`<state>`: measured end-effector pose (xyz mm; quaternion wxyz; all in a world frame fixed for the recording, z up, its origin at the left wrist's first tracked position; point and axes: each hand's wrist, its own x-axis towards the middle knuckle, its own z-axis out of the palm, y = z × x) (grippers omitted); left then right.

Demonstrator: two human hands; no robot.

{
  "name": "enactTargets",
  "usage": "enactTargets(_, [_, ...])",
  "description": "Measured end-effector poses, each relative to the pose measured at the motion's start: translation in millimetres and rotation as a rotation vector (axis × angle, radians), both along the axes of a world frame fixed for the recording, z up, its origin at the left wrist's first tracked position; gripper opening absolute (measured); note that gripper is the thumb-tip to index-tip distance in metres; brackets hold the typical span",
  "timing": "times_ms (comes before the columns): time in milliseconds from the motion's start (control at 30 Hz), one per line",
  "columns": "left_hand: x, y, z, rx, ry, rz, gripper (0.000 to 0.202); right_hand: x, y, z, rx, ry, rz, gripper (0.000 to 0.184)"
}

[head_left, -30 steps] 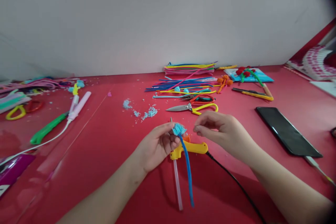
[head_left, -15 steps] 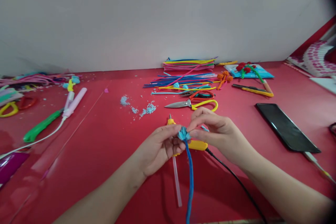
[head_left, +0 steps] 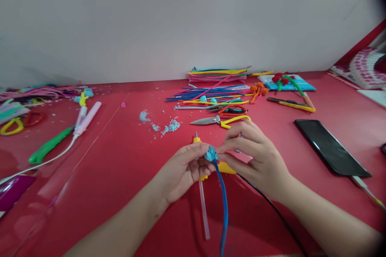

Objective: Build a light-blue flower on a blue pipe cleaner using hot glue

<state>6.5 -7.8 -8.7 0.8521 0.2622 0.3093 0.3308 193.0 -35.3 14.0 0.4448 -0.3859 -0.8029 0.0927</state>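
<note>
A light-blue pipe-cleaner flower (head_left: 211, 154) is pinched between the thumb and fingers of my left hand (head_left: 191, 164). From its base a darker blue pipe-cleaner stem (head_left: 224, 209) hangs down past the bottom of the view. My right hand (head_left: 256, 158) is closed in a pinch at the flower's right side, fingertips touching it. Behind and below my hands lies a yellow glue gun (head_left: 227, 168), with a clear glue stick (head_left: 204, 211) sticking out toward me. My fingers partly hide the gun.
Beyond my hands lie scissors (head_left: 208, 120), blue fluff clippings (head_left: 171, 127) and loose pipe cleaners (head_left: 208, 93). A phone (head_left: 331, 146) is on the right. To the left are a pink glue gun (head_left: 87, 119) and a green-handled cutter (head_left: 50, 145). A black cord (head_left: 277, 211) runs toward me.
My right hand has turned slightly, its fingers now more extended over the flower's right side. The lower stem has swung a little right. My left hand keeps its pinch.
</note>
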Motion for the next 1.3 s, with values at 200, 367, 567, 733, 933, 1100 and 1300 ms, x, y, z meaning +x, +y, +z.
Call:
enactTargets(200, [-0.5, -0.2, -0.7, 0.03, -0.024, -0.008, 0.012, 1.7, 0.6, -3.8, 0.087, -0.054, 0.022, 0.005])
enactTargets(367, [-0.6, 0.6, -1.1, 0.034, -0.021, -0.015, 0.012, 0.5, -0.3, -4.0, 0.172, -0.09, -0.012, 0.008])
enactTargets(567, [-0.2, -0.2, 2.0, 0.063, -0.001, -0.013, 0.011, 1.0, -4.0, -3.3, 0.238, -0.137, -0.034, 0.012])
enactTargets(733, [-6.9, -2.7, 15.3, 0.44, 0.121, 0.197, 0.008, 1.7, -8.8, 5.8, 0.074, 0.118, -0.067, 0.014])
enactTargets(933, [-14.7, -13.4, 23.9, 1.031, 0.303, 0.369, 0.016, -7.0, -13.4, 11.8, -0.342, 0.363, 0.007, 0.005])
enactTargets(1100, [-12.8, -20.4, 25.2, 1.157, 0.329, 0.329, 0.022, -10.1, -19.8, 18.0, -0.456, 0.442, 0.045, 0.007])
enactTargets(1300, [-19.9, -33.9, 41.7, 1.16, 0.356, 0.375, 0.02, -2.4, -25.9, 27.9, -0.458, 0.504, 0.121, 0.006])
